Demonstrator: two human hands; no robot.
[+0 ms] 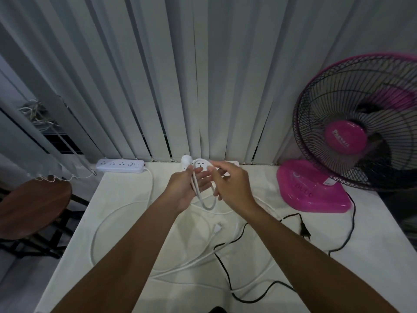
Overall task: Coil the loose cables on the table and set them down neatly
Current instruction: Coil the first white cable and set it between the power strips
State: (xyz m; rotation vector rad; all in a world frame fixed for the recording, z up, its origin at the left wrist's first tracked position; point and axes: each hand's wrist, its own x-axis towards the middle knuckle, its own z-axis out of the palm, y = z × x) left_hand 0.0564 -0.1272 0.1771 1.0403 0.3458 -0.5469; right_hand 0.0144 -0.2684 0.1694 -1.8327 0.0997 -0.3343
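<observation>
My left hand (188, 187) grips a small loop of white cable (208, 205) held above the middle of the white table (126, 199), with a round white plug (186, 159) sticking up past its fingers. My right hand (229, 184) pinches the same cable at the loop's top, close to the left hand. More white cable (99, 224) lies in wide loose curves on the table, with a white plug end (218, 227) near the centre. A black cable (228, 279) snakes across the front right, its black plug (304, 231) lying flat.
A white power strip (120, 165) sits at the table's back left, and another is partly hidden behind my hands. A pink fan (313, 188) stands at the back right. Vertical blinds hang behind. A brown stool (33, 204) stands left of the table.
</observation>
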